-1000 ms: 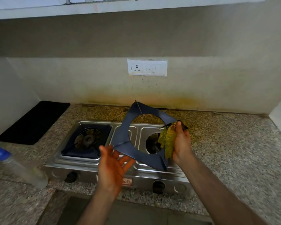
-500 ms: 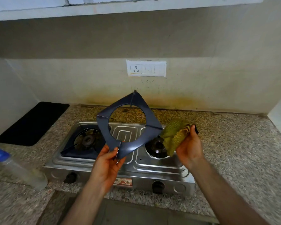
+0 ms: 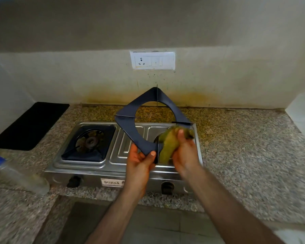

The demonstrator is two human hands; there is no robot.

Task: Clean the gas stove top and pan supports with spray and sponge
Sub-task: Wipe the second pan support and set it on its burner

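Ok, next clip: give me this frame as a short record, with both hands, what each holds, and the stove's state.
left hand: pinches near corner of lifted pan support, held tilted above the stove
right hand: grips yellow-green sponge beside the support's near corner
stove: two-burner; left support seated, right one lifted off
spray bottle: on counter, left, untouched

Bare granite counter (image 3: 245, 155) right of the stove (image 3: 113, 166) lies open; a spray bottle (image 3: 19, 175) blocks the left.

left hand (image 3: 139, 164): bare | right hand (image 3: 185, 155): bare | forearms: unsleeved
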